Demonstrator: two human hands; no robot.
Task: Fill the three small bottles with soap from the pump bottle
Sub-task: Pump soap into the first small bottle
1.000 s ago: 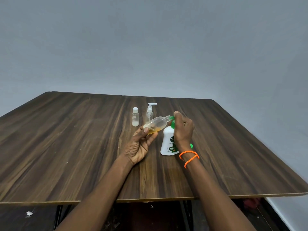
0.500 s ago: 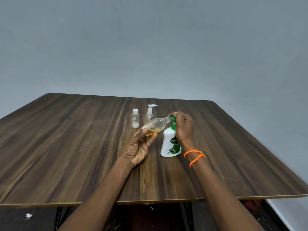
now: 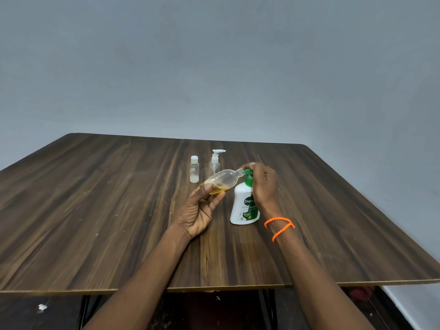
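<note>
My left hand [image 3: 198, 210] holds a small clear bottle [image 3: 223, 178] tilted on its side, with a little amber soap pooled at its lower end. Its open neck touches the green nozzle of the white pump bottle [image 3: 242, 206], which stands on the table. My right hand [image 3: 263, 183] is curled over the green pump head and hides most of it. Behind these, a small capped bottle [image 3: 194, 169] and a small clear bottle with a white pump top [image 3: 215, 160] stand upright.
The dark wooden table [image 3: 95, 210] stretches wide to both sides, its front edge close to me. A grey wall rises behind it. An orange bracelet [image 3: 278, 226] circles my right wrist. Dark floor shows below the table edge.
My right hand has lifted slightly and moved over the pump head. The tilted bottle keeps its place at the nozzle, and my left hand holds it as before.
</note>
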